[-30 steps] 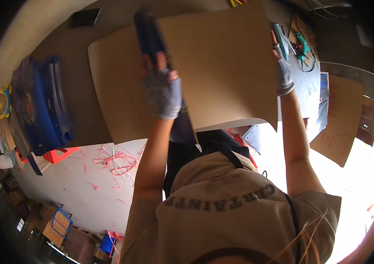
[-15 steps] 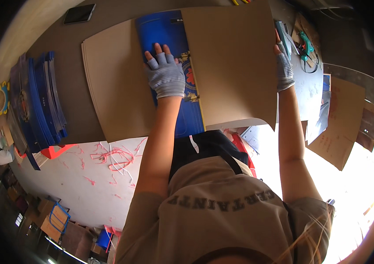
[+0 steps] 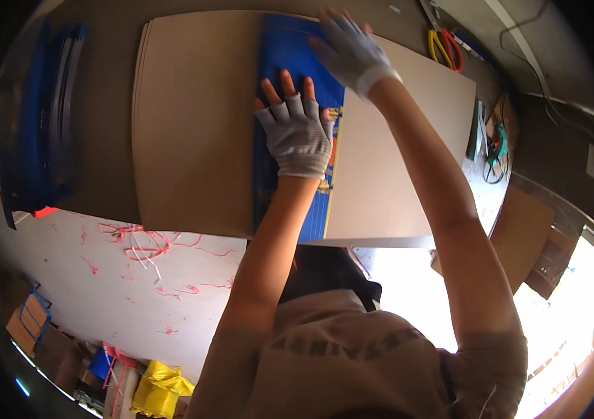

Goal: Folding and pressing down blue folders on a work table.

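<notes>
Large brown cardboard sheets (image 3: 195, 133) lie stacked on the table, with a blue printed strip (image 3: 288, 45) running down the middle between two plain brown panels. My left hand (image 3: 295, 136), in a grey fingerless glove, rests on the strip with its fingers spread. Near the strip's far end, my right hand (image 3: 354, 52) reaches over with fingers stretched out; motion blurs it slightly. It wears the same kind of glove and holds nothing visible. Whether its palm presses on the strip or hovers just above, I cannot tell.
A pile of blue folded strips (image 3: 49, 119) lies at the left of the table. Scissors (image 3: 443, 49) with yellow and red handles are at the far right edge, and a green-handled tool (image 3: 498, 145) lies farther right. Red and white string scraps (image 3: 147, 244) litter the floor.
My right hand has left the right edge of the cardboard and come across to the strip's far end. The raised right panel now lies flat. My left hand stays on the strip.
</notes>
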The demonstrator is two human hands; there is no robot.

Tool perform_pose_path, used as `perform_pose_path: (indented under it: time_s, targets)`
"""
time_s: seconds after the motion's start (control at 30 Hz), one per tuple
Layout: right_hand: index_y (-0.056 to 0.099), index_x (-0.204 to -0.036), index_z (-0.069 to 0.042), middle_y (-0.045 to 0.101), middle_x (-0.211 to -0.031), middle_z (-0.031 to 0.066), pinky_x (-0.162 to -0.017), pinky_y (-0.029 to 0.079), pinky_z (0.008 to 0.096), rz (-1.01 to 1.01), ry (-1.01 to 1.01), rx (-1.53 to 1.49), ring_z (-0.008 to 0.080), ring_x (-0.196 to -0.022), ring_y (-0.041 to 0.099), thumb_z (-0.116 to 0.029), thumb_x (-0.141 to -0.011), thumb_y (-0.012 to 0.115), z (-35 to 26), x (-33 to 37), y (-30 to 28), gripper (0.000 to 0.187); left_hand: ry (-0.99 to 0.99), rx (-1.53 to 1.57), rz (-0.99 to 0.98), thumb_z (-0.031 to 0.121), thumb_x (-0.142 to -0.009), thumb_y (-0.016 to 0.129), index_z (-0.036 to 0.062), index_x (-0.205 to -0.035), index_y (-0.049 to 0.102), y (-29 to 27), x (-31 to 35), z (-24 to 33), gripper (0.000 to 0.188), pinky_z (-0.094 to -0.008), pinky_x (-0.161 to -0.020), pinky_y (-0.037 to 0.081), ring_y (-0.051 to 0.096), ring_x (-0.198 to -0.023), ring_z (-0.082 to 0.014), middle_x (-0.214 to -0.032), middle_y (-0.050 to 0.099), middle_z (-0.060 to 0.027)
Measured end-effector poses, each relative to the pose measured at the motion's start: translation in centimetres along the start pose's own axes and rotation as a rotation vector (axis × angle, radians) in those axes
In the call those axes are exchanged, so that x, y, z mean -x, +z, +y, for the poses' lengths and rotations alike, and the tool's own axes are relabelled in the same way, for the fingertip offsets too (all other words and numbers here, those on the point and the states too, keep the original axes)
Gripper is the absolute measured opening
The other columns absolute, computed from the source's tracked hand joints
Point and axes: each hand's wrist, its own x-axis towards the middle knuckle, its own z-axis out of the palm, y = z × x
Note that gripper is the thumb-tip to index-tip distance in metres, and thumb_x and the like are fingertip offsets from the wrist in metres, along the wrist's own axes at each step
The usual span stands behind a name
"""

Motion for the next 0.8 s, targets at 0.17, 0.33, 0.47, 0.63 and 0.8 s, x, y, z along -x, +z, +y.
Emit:
perform_pose_path:
  time_s: [0.17, 0.33, 0.47, 0.63, 0.8]
  targets:
    - [0.029, -0.142, -0.007, 0.027, -0.148, 0.0156, -0.112, 0.014, 0.0500, 0.056, 0.152, 0.094, 0.0309, -0.138, 0.021, -0.047, -0.094, 0.028, -4.6, -12.8, 5.5, 0.062, -0.045, 0.066, 0.013, 0.038, -0.089, 0.042, 0.0114, -0.135, 0.044, 0.4, 0.7, 0.8, 0.053, -0.0597, -0.107, 0.011, 0.016, -0.136, -0.0454, -0.150, 0.020, -0.0188]
    - [0.035, -0.138, -0.007, 0.033, -0.144, 0.0174, -0.111, 0.019, 0.0490, 0.156, -0.042, 0.066, 0.0313, -0.135, 0.027, -0.046, -0.093, 0.031, -6.9, -13.0, 6.3, 0.059, -0.027, 0.192, 0.040, 0.037, -0.087, 0.046, 0.0108, -0.133, 0.046, 0.0, 1.7, -0.3, 0.053, -0.0586, -0.107, 0.014, 0.024, -0.134, -0.0427, -0.145, 0.029, -0.0213]
    - [0.038, -0.135, -0.007, 0.037, -0.141, 0.0171, -0.110, 0.021, 0.0486, 0.153, -0.060, 0.051, 0.0313, -0.133, 0.030, -0.045, -0.092, 0.034, -3.6, -13.3, 6.7, 0.057, 0.065, 0.282, -0.208, 0.039, -0.088, 0.045, 0.0104, -0.138, 0.040, -2.0, 9.4, 1.9, 0.057, -0.0560, -0.108, 0.014, 0.024, -0.135, -0.0377, -0.146, 0.029, -0.0204]
    - [0.032, -0.139, -0.006, 0.030, -0.145, 0.0183, -0.111, 0.018, 0.0478, 0.161, -0.064, 0.200, 0.0324, -0.136, 0.025, -0.046, -0.092, 0.034, -6.3, -8.9, 6.6, 0.062, 0.182, 0.255, -0.225, 0.038, -0.092, 0.034, 0.0035, -0.139, 0.034, -2.1, 15.0, 2.7, 0.058, -0.0507, -0.111, 0.013, 0.023, -0.137, -0.0361, -0.148, 0.024, -0.0199]
    - [0.028, -0.142, -0.005, 0.027, -0.146, 0.0193, -0.112, 0.015, 0.0469, -0.055, -0.252, 0.169, 0.0331, -0.136, 0.024, -0.048, -0.091, 0.034, -13.6, -0.1, 5.8, 0.066, 0.191, 0.288, -0.202, 0.035, -0.091, 0.037, 0.0045, -0.138, 0.037, -1.6, 15.6, 1.1, 0.056, -0.0498, -0.111, 0.015, 0.022, -0.138, -0.0350, -0.147, 0.027, -0.0182]
